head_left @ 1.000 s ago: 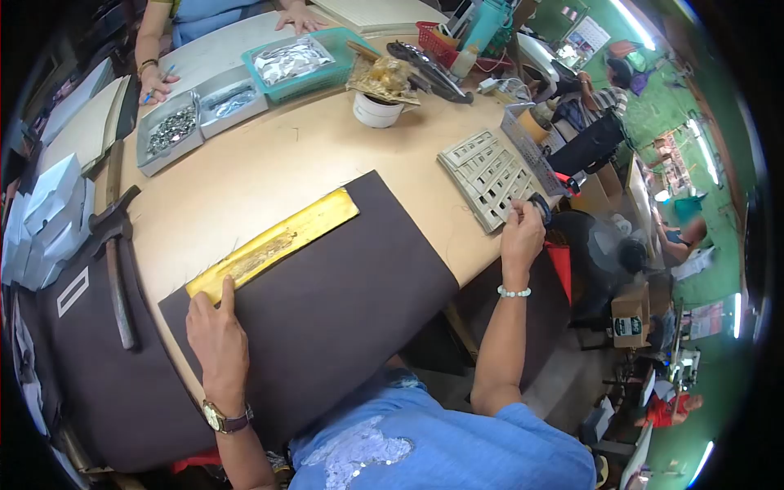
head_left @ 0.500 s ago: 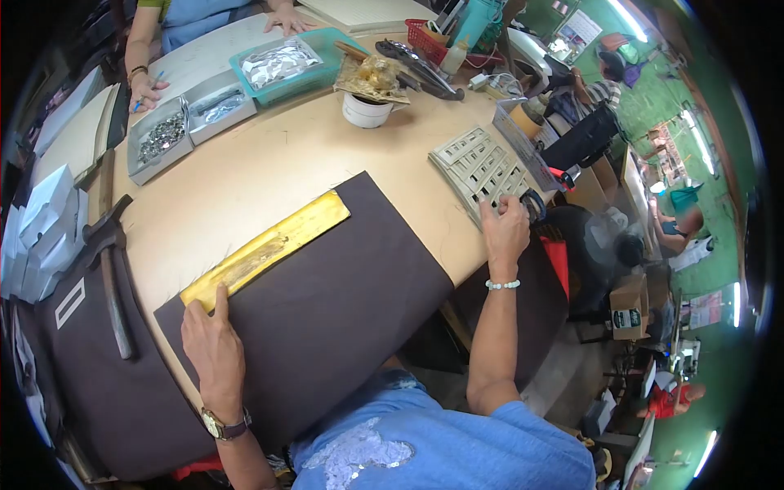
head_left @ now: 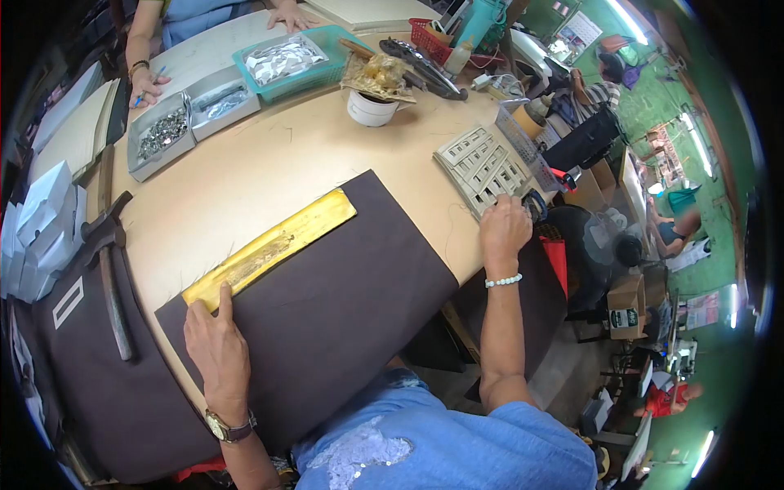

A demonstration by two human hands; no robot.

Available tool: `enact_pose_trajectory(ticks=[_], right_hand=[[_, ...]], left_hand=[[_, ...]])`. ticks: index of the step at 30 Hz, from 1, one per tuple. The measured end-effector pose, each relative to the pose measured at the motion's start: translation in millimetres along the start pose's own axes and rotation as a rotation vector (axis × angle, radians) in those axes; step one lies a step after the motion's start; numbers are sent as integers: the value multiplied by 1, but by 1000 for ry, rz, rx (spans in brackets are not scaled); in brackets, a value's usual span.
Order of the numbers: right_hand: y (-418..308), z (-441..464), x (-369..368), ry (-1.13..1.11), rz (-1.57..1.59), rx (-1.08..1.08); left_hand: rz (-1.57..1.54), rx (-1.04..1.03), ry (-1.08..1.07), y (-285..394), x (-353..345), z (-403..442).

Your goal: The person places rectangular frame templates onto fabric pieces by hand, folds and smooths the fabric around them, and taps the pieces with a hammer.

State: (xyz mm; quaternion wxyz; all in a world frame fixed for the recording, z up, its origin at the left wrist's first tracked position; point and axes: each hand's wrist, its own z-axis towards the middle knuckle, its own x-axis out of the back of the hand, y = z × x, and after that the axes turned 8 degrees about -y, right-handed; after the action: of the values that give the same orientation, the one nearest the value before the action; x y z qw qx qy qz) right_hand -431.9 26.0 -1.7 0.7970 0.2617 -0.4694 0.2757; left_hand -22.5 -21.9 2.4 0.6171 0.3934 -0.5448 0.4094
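My left hand (head_left: 216, 347) grips the near-left end of a yellow strip (head_left: 273, 245), one finger stretched along its face. The strip is smeared brown in the middle. It lies along the upper edge of a dark brown sheet (head_left: 351, 278), which overhangs the front of the table. At the right, my right hand (head_left: 505, 233) is closed at the lower corner of a flat board bearing pale rectangular frames (head_left: 482, 167). Its fingertips are bent out of sight, so whatever they pinch is hidden. A white pot (head_left: 370, 111) with amber, glue-like matter on top stands beyond.
A hammer (head_left: 113, 269) and a pale rectangular frame (head_left: 69, 303) lie on dark material at left. Boxes of small metal parts (head_left: 163, 135) and a teal tray (head_left: 331, 77) line the far side, near another person's hand (head_left: 147, 86). A lilac basket (head_left: 523, 143) stands right.
My right hand's fingers have drawn together and bent down at the board's lower corner. My left hand stays on the yellow strip. The whole view has shifted slightly.
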Motion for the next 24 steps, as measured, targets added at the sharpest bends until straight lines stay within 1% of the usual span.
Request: enact_pose_trajectory(ticks=[1, 7, 8, 11, 12, 14, 15, 17, 18, 21, 22, 24], right_hand=[[1, 1, -2, 10, -36, -21], [14, 6, 27, 57, 99, -121], [17, 7, 28, 207, 197, -12], [7, 5, 50, 327, 446, 245], [-10, -1, 59, 273, 801, 240], [-49, -15, 80, 130, 1504, 200], [-57, -20, 88, -50, 1602, 223], [-73, -31, 98, -424, 1771, 276], [-86, -34, 98, -505, 1864, 277], [-108, -45, 87, -787, 1987, 277], [-116, -49, 89, -902, 2041, 220], [-127, -57, 82, -1007, 1930, 226]], left_hand=[[3, -4, 6, 0, 0, 0], [-13, -19, 17, 0, -1, 2], [-11, -21, 18, -3, -1, 1], [-26, -27, -66, -5, 11, 4], [-12, -25, -93, -8, 13, 6], [-82, -79, -107, -17, 18, 14], [-119, -106, -112, -22, 20, 18], [-257, -168, -194, -38, 21, 31], [-327, -200, -230, -47, 23, 36], [-483, -162, -393, -61, 30, 50], [-516, -165, -408, -66, 26, 51], [-568, -164, -417, -71, 19, 54]])
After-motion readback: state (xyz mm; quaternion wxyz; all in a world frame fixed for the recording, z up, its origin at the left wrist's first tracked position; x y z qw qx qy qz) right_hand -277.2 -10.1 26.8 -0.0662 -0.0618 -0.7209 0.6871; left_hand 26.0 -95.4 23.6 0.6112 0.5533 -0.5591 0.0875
